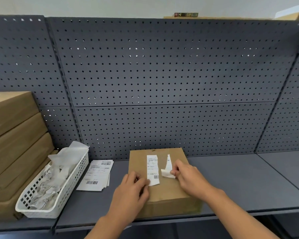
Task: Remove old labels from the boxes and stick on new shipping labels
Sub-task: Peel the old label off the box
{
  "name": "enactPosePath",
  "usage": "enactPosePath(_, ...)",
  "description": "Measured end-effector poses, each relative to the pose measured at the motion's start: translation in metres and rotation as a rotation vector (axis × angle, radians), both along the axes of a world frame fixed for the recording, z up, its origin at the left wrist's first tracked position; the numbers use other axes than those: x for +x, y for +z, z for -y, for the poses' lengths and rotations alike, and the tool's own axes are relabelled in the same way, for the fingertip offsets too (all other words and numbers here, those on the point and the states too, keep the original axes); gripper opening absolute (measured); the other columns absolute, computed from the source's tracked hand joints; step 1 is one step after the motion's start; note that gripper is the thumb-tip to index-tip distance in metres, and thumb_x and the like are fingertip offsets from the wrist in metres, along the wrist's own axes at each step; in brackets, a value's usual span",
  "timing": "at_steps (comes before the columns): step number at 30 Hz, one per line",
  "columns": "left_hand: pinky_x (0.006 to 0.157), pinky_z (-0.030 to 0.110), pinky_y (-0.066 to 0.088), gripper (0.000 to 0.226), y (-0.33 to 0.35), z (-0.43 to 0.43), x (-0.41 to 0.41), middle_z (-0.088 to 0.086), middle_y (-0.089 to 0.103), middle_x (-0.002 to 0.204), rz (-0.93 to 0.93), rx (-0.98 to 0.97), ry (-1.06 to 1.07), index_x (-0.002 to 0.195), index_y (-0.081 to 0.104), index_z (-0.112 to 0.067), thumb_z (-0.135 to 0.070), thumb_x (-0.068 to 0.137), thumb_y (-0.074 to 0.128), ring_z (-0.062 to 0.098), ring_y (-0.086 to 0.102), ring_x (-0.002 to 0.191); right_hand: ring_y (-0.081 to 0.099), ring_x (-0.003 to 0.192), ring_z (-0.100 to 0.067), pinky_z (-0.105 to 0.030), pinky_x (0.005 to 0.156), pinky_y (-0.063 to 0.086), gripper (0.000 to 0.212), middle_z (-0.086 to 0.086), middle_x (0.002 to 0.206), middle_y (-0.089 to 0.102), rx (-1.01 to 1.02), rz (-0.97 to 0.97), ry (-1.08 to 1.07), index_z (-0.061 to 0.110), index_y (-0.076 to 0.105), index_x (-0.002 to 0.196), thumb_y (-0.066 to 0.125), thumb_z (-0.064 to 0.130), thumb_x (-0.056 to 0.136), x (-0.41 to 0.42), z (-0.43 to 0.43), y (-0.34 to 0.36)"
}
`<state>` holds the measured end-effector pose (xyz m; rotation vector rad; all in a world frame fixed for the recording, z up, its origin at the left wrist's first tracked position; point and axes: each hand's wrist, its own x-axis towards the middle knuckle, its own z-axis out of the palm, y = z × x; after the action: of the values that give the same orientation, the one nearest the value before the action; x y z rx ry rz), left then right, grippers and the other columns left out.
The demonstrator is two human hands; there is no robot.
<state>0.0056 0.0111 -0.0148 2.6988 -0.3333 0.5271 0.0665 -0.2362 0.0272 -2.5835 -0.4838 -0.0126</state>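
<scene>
The right hand (188,176) pinches a torn label strip (167,167), lifted off the box (169,194). The left hand (133,188) pinches the lower corner of the old label (152,169). The box sits lower centre on the desk (240,178), with fresh labels (97,175) and a scrap basket (71,185) to its left.

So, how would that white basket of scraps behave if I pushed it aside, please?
Probably light: the basket is perforated plastic holding crumpled paper scraps. It should slide easily on the smooth shelf, though scraps piled above its rim might spill.
</scene>
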Motion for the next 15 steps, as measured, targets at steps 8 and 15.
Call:
enactPosePath(8,0.06,0.022,0.043,0.033,0.0012,0.0008,0.0025,-0.02,0.044,0.107,0.015,-0.015,0.011,0.111,0.062,-0.04,-0.053,0.097,0.035,0.005,0.045,0.099,0.058,0.081,-0.014,-0.041,0.075,0.05,0.017,0.011,0.086,0.06,0.093,0.009,-0.013,0.034,0.045,0.091,0.048,0.041,0.106,-0.0013,-0.0016,0.0011)
enactPosePath(15,0.057,0.02,0.039,0.028,0.0018,0.0049,-0.0016,-0.017,0.046,0.105,0.034,-0.021,0.038,0.111,0.063,-0.039,-0.047,0.097,0.041,0.007,0.046,0.095,0.06,0.083,-0.014,-0.044,0.076,0.052,0.018,0.014,0.086,0.062,0.074,0.063,-0.067,0.031,0.043,0.089,0.048,0.034,0.107,-0.0024,-0.007,0.0019)
